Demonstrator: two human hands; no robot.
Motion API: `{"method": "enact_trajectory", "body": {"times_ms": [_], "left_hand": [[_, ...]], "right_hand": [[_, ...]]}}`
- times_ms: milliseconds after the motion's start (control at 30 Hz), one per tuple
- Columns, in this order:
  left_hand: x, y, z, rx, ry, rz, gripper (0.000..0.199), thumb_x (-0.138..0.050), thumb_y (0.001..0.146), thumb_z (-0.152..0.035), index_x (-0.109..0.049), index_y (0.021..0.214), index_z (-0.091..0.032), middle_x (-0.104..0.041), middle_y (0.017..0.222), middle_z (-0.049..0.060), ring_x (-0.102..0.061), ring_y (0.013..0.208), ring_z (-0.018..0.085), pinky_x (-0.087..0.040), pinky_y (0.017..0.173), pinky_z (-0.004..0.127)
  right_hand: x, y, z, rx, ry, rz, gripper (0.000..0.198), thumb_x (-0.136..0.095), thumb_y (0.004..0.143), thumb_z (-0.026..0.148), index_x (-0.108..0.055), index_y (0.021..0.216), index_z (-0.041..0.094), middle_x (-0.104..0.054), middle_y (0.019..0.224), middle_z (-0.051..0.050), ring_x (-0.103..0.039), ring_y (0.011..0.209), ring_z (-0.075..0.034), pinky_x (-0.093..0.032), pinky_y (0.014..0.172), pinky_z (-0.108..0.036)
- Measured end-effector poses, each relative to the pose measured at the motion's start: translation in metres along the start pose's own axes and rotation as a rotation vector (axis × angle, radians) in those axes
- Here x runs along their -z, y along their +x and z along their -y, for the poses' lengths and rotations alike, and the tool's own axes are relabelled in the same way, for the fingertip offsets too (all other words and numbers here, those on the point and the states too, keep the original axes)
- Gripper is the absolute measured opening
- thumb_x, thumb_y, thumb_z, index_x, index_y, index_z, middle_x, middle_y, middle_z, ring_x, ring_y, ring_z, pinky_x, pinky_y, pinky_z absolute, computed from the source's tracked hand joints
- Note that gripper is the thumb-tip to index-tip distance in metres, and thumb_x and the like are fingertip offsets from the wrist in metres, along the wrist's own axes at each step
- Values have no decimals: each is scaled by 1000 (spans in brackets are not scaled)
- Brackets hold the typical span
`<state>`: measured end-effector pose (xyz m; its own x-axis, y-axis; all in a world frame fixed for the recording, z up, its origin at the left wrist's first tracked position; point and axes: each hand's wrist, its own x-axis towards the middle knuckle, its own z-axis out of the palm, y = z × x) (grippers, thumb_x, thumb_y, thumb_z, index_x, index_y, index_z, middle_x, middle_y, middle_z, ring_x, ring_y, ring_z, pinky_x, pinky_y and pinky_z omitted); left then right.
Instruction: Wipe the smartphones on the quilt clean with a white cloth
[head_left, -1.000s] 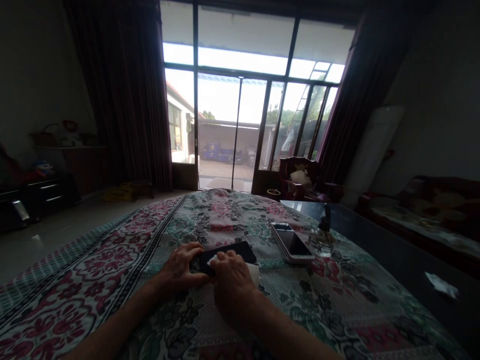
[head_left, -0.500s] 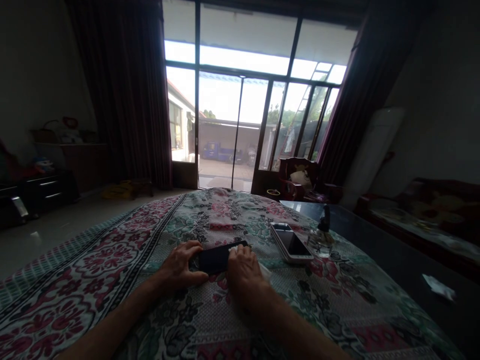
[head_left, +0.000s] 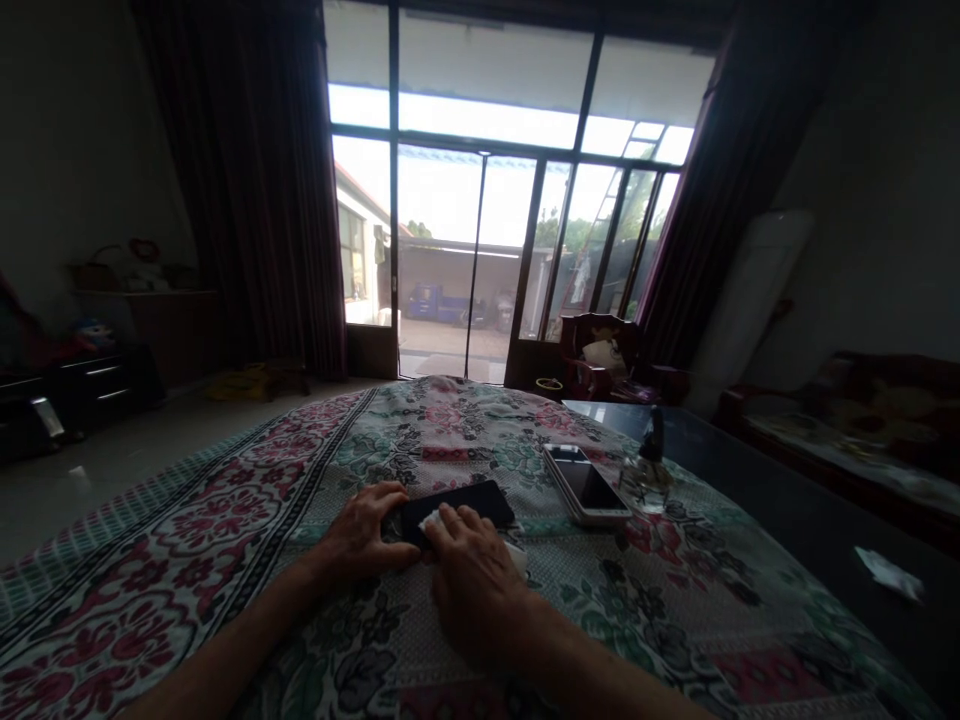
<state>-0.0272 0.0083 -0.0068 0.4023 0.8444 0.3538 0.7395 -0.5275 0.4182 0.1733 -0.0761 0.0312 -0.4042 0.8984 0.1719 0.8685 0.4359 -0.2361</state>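
Observation:
A dark smartphone (head_left: 480, 499) lies on the patterned cloth with its screen up. My left hand (head_left: 369, 530) grips its left end between thumb and fingers. A crumpled white tissue (head_left: 430, 519) is under the fingers of my right hand (head_left: 480, 570), pressed on the near left part of the screen; more of the tissue shows past the hand's right side. To the right lies a second phone (head_left: 585, 484) with a pale frame. Beside that stands a clear bottle (head_left: 645, 484) with a black top.
The flowered cloth (head_left: 225, 510) covers most of the table. On the dark tabletop (head_left: 795, 530) at right lies a crumpled white piece (head_left: 889, 574). A wooden chair (head_left: 600, 350) stands beyond the table, near the glass doors.
My right hand has slid the tissue left and toward me across the screen, uncovering the phone's right end. My left hand keeps its grip on the left end.

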Motion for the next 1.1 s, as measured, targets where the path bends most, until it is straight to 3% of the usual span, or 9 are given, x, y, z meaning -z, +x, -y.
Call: {"method": "enact_trajectory", "body": {"times_ms": [200, 467, 600, 800, 967, 1100], "left_hand": [[3, -1, -3, 20, -15, 27, 61, -75, 61, -46, -66, 116, -20, -58, 135, 11, -49, 127, 33, -38, 108, 43], [0, 1, 0, 12, -16, 41, 64, -74, 61, -47, -64, 118, -19, -56, 137, 13, -48, 128, 33, -37, 108, 43], [-1, 0, -1, 19, -15, 12, 63, -74, 61, -46, -65, 118, -20, -57, 136, 12, -48, 128, 33, -37, 108, 44], [2, 0, -6, 11, -13, -8, 60, -75, 60, -45, -67, 115, -21, -59, 133, 11, -51, 126, 34, -39, 107, 44], [3, 1, -7, 5, -3, -16, 57, -72, 61, -41, -68, 114, -20, -61, 130, 11, -53, 123, 34, -40, 106, 44], [3, 0, -6, -2, 8, 8, 59, -72, 63, -42, -67, 116, -17, -60, 132, 14, -52, 124, 34, -39, 107, 45]], "right_hand": [[3, -8, -31, -148, -31, -105, 48, -39, 92, 20, -49, 139, 11, -41, 148, -17, -33, 139, -30, -29, 112, -46], [5, -3, -42, -331, -48, -131, 47, -37, 95, 21, -48, 139, 9, -41, 148, -17, -32, 140, -31, -31, 111, -46], [4, -3, -36, -262, -51, -108, 48, -37, 95, 23, -48, 139, 8, -39, 149, -18, -32, 140, -32, -26, 114, -47], [-5, 0, -16, -40, 13, -54, 51, -35, 96, 30, -44, 142, 8, -35, 151, -18, -28, 141, -32, -20, 115, -48], [-4, 1, -3, 176, 69, -45, 44, -33, 97, 30, -46, 138, 17, -38, 151, -11, -33, 139, -25, -22, 114, -44], [2, 1, -8, 145, 56, -87, 40, -35, 97, 29, -48, 134, 22, -40, 148, -9, -35, 134, -24, -25, 111, -44]]}}
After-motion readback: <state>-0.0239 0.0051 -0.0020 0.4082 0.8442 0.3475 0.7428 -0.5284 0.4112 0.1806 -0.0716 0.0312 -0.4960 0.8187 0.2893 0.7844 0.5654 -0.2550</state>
